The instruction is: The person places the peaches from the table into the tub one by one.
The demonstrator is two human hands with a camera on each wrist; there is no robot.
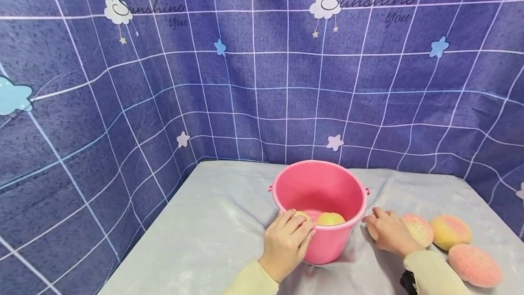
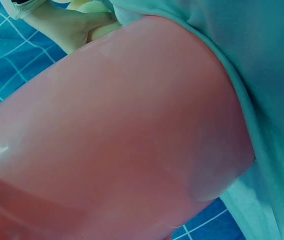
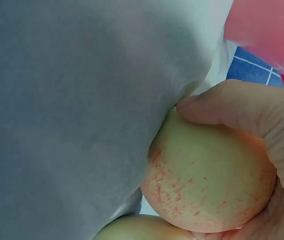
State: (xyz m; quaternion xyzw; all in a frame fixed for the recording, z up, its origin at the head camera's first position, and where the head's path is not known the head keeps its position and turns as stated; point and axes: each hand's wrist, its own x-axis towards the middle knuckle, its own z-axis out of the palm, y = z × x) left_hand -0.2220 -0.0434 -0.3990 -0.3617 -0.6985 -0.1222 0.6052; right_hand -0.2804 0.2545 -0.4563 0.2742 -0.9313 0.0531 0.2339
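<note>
A pink bucket stands upright on the cloth-covered table, its wall filling most of the left wrist view. My left hand grips the near-left rim, fingers hooked over the edge. Inside the bucket lie a yellow fruit and another pale yellow one, partly behind the fingers. Just right of the bucket, my right hand holds a peach, yellow with red flecks, against the cloth. Thumb and palm wrap it in the right wrist view; in the head view the hand mostly covers it.
Beside the right hand lie a speckled pink fruit, a yellow-pink fruit and a rough pink oval fruit. Grey cloth covers the table. A blue checked curtain hangs behind and at the left.
</note>
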